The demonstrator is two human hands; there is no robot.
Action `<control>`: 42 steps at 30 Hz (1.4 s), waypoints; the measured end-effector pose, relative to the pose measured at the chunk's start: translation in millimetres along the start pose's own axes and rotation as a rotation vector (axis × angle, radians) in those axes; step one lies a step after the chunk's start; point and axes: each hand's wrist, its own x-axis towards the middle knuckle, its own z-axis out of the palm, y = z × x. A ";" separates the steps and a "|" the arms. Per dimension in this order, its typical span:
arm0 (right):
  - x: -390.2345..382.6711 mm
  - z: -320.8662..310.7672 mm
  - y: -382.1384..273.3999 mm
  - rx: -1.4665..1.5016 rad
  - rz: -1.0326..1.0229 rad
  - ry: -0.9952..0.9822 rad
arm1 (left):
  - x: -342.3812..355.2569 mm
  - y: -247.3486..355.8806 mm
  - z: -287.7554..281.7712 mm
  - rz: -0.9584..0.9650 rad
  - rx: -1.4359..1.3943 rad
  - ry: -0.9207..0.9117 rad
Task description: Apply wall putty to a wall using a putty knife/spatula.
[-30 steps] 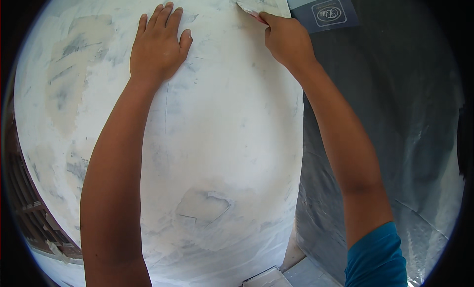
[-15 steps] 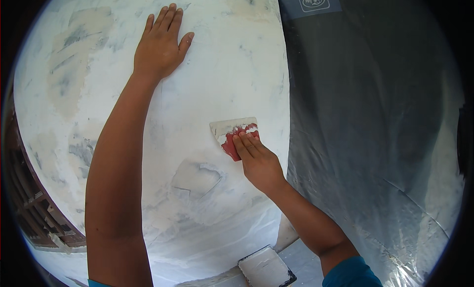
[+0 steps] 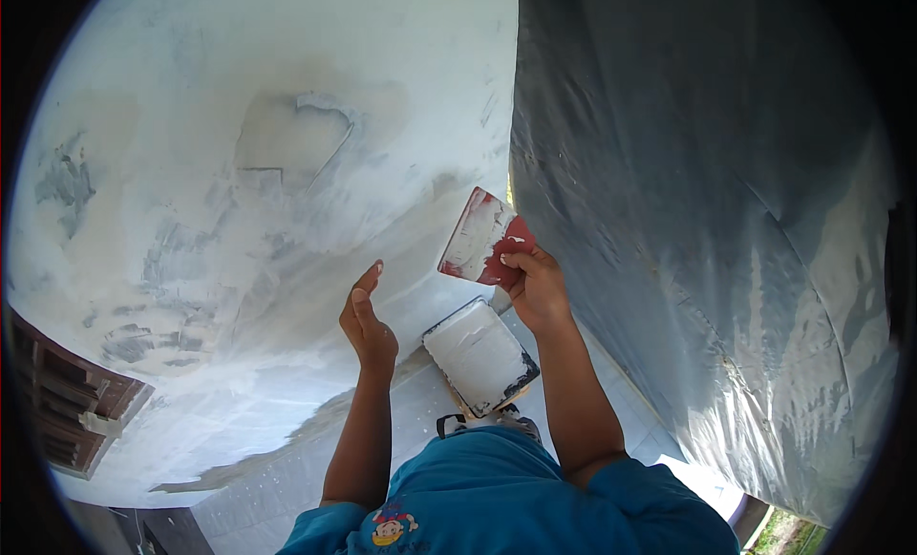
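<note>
My right hand (image 3: 543, 292) grips a red flat putty scraper (image 3: 516, 238) by one end, thumb on top. White filler is smeared over the scraper's face, which is turned up toward me and held away from the wall. My left hand (image 3: 368, 321) hangs free in front of the wall, fingers stretched out and thumb slightly apart, with nothing in it. Below and between the hands stands a dark-rimmed square container (image 3: 530, 373) of white filler (image 3: 475, 350), close to my feet. The white wall (image 3: 401, 96) carries grey patches and an outlined skim patch near its upper middle.
A dark plastic sheet (image 3: 650, 192) hangs along the right side, next to the wall's edge. At the lower left is a brown wooden window frame or grille (image 3: 81, 402). The pale tiled floor (image 3: 258, 498) has white specks. My shoes (image 3: 516, 421) show behind the container.
My left hand has come off the wall and down. My right hand has drawn the scraper off the wall and turned its filler-covered face up. The view has tilted down toward the container.
</note>
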 end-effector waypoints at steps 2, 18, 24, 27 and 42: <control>-10.1 -17.2 15.1 -0.035 0.053 0.066 | -65.0 -57.1 0.6 -0.382 -0.061 -0.026; -84.4 -343.9 267.6 -1.071 0.561 0.485 | -292.9 -204.0 -27.6 -1.698 -0.023 -0.140; -1.5 -358.4 301.5 -1.482 0.455 0.269 | -330.4 -269.3 -13.7 -1.732 -0.071 0.028; 53.1 -368.0 311.1 -1.564 0.297 0.264 | -337.8 -303.8 0.6 -1.713 -0.085 0.092; 48.3 -333.4 375.8 -1.513 0.300 0.020 | -342.2 -337.9 17.5 -1.578 -0.325 0.236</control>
